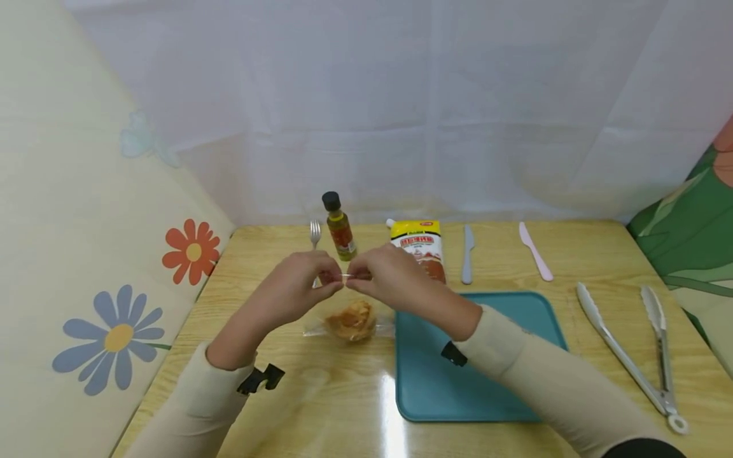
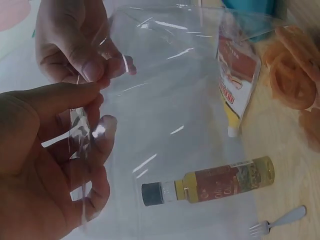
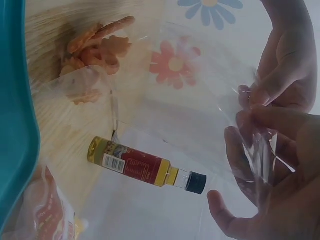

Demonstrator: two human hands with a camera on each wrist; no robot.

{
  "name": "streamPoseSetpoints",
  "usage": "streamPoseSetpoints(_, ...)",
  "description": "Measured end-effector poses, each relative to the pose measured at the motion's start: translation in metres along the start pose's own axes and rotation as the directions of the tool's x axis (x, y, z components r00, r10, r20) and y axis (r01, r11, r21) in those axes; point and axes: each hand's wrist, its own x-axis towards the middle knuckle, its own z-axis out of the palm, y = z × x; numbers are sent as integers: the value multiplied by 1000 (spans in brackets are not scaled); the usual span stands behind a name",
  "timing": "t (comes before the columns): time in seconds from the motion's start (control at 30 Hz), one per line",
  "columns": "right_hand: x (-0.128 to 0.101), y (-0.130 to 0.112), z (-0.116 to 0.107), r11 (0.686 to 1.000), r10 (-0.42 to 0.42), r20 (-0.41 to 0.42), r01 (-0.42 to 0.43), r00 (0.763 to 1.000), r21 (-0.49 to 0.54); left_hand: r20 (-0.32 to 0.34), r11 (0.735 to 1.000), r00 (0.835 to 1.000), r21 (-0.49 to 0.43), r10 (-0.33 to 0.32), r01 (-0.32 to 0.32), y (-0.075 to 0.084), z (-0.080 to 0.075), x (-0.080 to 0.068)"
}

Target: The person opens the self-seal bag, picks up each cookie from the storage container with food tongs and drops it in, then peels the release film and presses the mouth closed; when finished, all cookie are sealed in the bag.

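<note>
At frame centre in the head view, left hand (image 1: 303, 280) and right hand (image 1: 383, 273) pinch the top of a clear bag (image 1: 349, 321) holding fried snacks (image 1: 350, 320). Left wrist view: fingertips (image 2: 95, 70) clamped on film. Right wrist view, lower centre: oil bottle (image 3: 145, 167).

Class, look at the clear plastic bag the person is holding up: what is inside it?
The clear bag, pinched at its top by the left hand and right hand, holds golden-brown fried snacks at the bottom. How many pieces there are cannot be told.
</note>
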Motion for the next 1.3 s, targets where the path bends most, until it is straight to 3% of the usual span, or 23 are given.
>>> streamPoseSetpoints(0.17, -4, 5, 1, 998, 15, 3, -15, 1000, 56, 22, 1000, 1000, -26, 11, -10, -4, 1, -1)
streamPoseSetpoints(0.37, -17, 18, 0, 991, 41, -68, -31, 997, 131, 35, 996, 999, -85, -21, 24, -17, -5, -9)
streamPoseSetpoints(0.6, -35, 31, -4, 971, 84, -119, -54, 989, 233, -12, 979, 998, -198, -57, 54, -36, -11, -23)
streamPoseSetpoints(0.87, -48, 42, -5, 939, 143, -198, -70, 970, 337, -61, 939, 991, -332, -121, 95, -53, -15, -41)
streamPoseSetpoints(1.13, -54, 43, -4, 915, 97, -225, 2, 970, 403, -131, 863, 989, -505, -73, -3, -63, -18, -55)
streamPoseSetpoints(1.23, -56, 40, -4, 897, 88, -228, 23, 970, 441, -128, 809, 992, -585, -21, -58, -67, -20, -59)
streamPoseSetpoints(1.3, -59, 37, -3, 872, 86, -218, 33, 972, 489, -97, 751, 995, -656, 9, -71, -68, -22, -63)
